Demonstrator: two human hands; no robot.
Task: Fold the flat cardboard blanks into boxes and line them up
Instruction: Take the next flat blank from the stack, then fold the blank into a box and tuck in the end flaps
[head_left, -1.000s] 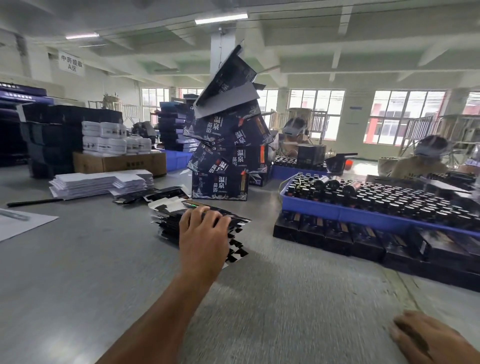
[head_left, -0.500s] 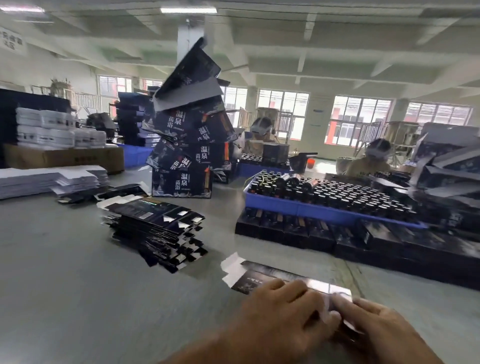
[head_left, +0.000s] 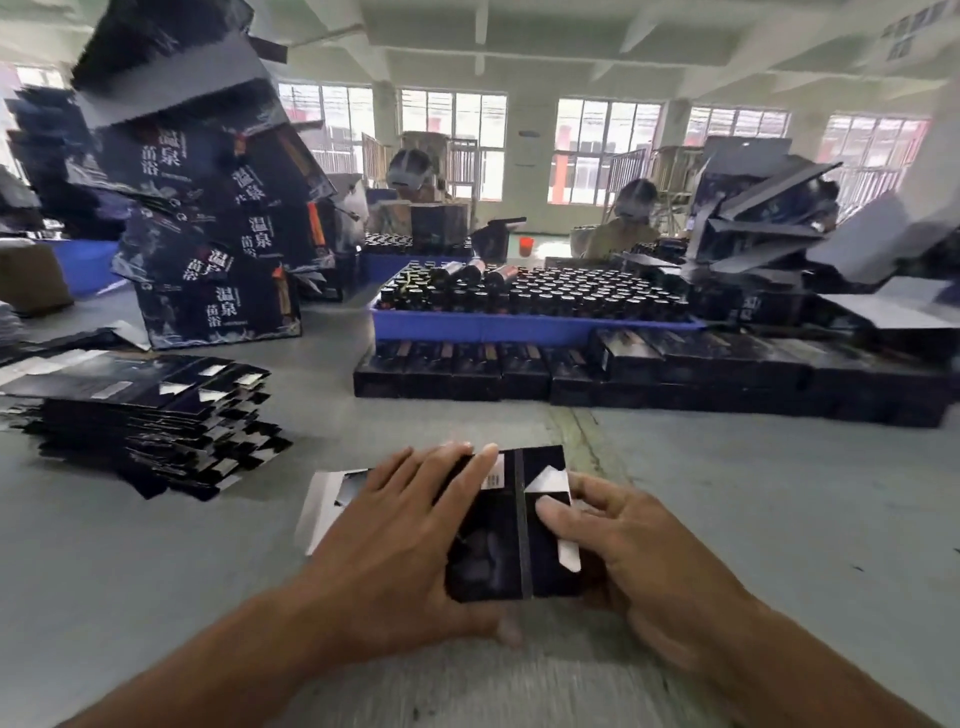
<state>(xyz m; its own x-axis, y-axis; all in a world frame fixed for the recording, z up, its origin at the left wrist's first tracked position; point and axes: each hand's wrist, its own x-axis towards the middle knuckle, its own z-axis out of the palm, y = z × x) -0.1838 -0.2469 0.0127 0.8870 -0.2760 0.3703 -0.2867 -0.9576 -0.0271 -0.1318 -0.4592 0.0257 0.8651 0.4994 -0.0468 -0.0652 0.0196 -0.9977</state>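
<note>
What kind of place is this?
Most likely a factory packing hall: a stack of flat blanks, a blue tray of dark bottles, and rows of folded boxes on a long worktable.

A wide grey worktable (head_left: 156, 561) is carrying a stack of flat black cardboard blanks (head_left: 150, 415) at left, a leaning tower of dark printed boxes (head_left: 218, 312) behind it, a row of low black boxes (head_left: 623, 374) at right, and one dark flat blank (head_left: 498, 535) lying nearest.
</note>
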